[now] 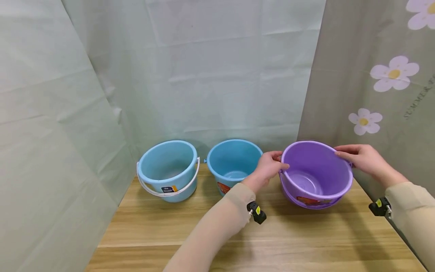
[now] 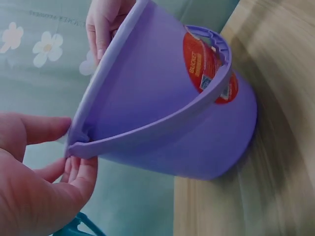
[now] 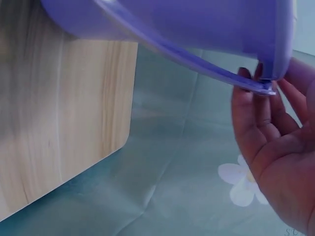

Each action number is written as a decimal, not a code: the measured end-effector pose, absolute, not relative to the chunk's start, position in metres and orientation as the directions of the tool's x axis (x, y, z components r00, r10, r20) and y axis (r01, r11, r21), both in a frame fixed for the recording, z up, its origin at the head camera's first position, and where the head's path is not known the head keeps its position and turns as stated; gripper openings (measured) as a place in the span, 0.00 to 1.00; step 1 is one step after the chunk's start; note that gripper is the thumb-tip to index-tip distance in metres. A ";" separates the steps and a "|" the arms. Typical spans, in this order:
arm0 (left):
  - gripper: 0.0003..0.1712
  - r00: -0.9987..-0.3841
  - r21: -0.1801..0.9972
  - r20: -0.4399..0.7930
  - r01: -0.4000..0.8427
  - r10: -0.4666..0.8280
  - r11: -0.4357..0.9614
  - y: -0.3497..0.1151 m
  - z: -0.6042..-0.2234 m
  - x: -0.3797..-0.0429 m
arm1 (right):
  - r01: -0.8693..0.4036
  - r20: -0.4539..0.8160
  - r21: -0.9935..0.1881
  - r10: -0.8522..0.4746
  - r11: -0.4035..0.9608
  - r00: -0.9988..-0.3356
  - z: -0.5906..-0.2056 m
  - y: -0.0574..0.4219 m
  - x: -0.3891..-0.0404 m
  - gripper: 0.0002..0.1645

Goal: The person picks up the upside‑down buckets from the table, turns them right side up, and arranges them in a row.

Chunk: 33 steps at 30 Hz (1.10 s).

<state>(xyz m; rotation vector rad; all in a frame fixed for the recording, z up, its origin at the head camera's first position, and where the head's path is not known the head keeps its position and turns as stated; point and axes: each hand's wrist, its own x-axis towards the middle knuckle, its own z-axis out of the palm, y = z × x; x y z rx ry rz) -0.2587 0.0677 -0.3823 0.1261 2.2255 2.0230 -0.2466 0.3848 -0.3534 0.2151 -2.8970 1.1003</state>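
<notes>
A purple bucket point(image 1: 314, 162) is at the right end of the wooden table, its mouth facing up and its purple handle point(image 2: 162, 123) hanging down at the front. My left hand point(image 1: 266, 168) pinches its left rim, thumb on the inner side and fingers outside near the handle joint. On the opposite side my right hand point(image 1: 368, 160) holds the rim, with fingers point(image 3: 261, 110) under the handle's end. A red label point(image 2: 199, 61) shows on the bucket's front. Whether its base fully touches the table cannot be told.
Left of the purple bucket stands a blue bucket point(image 1: 231, 160), partly behind my left hand. Farther left is a lighter blue bucket point(image 1: 166, 160) with a white handle point(image 1: 176, 192). Curtains point(image 1: 221, 75) hang behind the wooden table point(image 1: 163, 226) and along its sides.
</notes>
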 end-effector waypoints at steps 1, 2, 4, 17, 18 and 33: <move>0.32 -0.987 0.993 -0.047 -0.029 0.154 0.117 0.068 -0.382 -0.259 | -0.132 0.061 -0.665 -0.123 0.735 -0.990 -0.353 0.385 -0.249 0.34; 0.33 -0.986 0.990 -0.049 -0.027 0.158 0.141 0.069 -0.381 -0.260 | -0.125 0.044 -0.668 -0.128 0.734 -0.991 -0.352 0.385 -0.251 0.35; 0.34 -0.986 0.979 -0.046 -0.012 0.162 0.203 0.070 -0.378 -0.261 | -0.111 0.023 -0.668 -0.129 0.736 -0.991 -0.350 0.385 -0.255 0.35; 0.20 -0.998 0.939 -0.021 -0.001 0.053 0.345 0.078 -0.369 -0.270 | -0.076 -0.118 -0.686 -0.214 0.723 -0.970 -0.341 0.385 -0.278 0.45; 0.19 -0.999 0.939 -0.018 0.001 0.050 0.344 0.079 -0.369 -0.270 | -0.075 -0.122 -0.690 -0.217 0.720 -0.968 -0.341 0.385 -0.280 0.45; 0.34 -0.995 0.979 -0.097 -0.091 0.028 0.182 0.086 -0.377 -0.270 | -0.041 -0.164 -0.737 -0.237 0.675 -0.958 -0.350 0.399 -0.284 0.42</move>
